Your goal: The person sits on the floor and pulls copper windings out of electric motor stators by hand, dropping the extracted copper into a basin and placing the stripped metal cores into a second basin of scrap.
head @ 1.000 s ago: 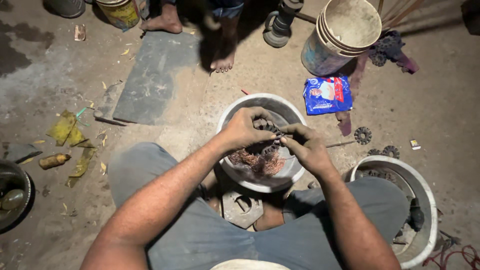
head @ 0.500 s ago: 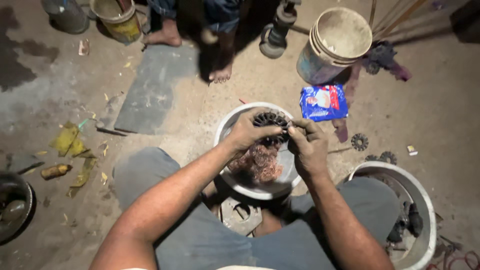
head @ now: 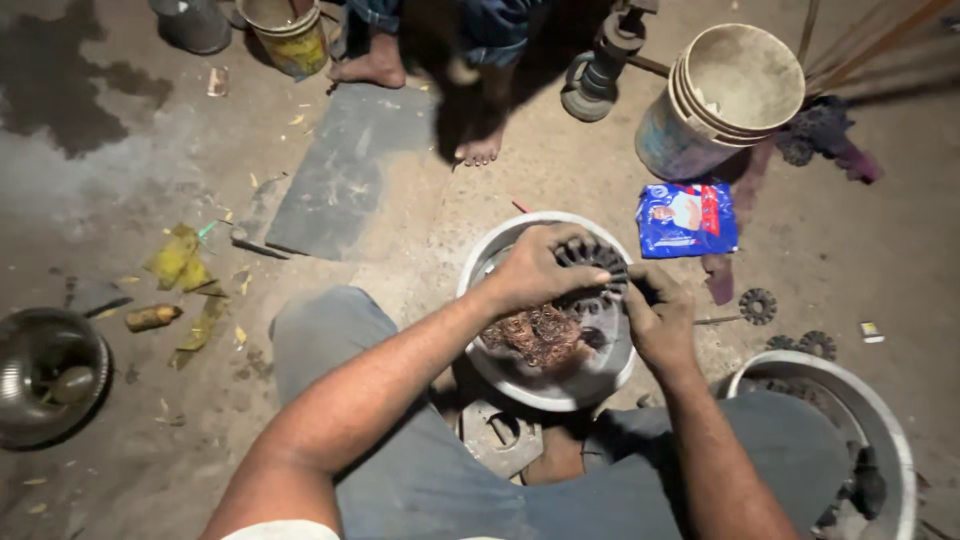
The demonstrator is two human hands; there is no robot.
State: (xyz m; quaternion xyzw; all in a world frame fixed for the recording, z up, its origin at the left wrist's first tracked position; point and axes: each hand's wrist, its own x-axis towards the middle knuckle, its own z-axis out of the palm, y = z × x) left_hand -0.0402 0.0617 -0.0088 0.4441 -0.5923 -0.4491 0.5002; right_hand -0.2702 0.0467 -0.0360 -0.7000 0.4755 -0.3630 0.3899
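Toothed dark metal wheel (head: 592,268) sits at centre frame, held over a round metal bowl (head: 500,370) with coppery bits in it. Left hand (head: 540,268) wraps its upper-left edge; right hand (head: 660,320) pinches its lower-right edge. Both are touching it. Its flat face tilts toward the camera, with the widest span running upper left to lower right.

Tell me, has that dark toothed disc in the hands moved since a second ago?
Yes. The toothed disc, gripped by the left hand and right hand, has come up from the bowl's middle toward the far rim of the metal bowl.
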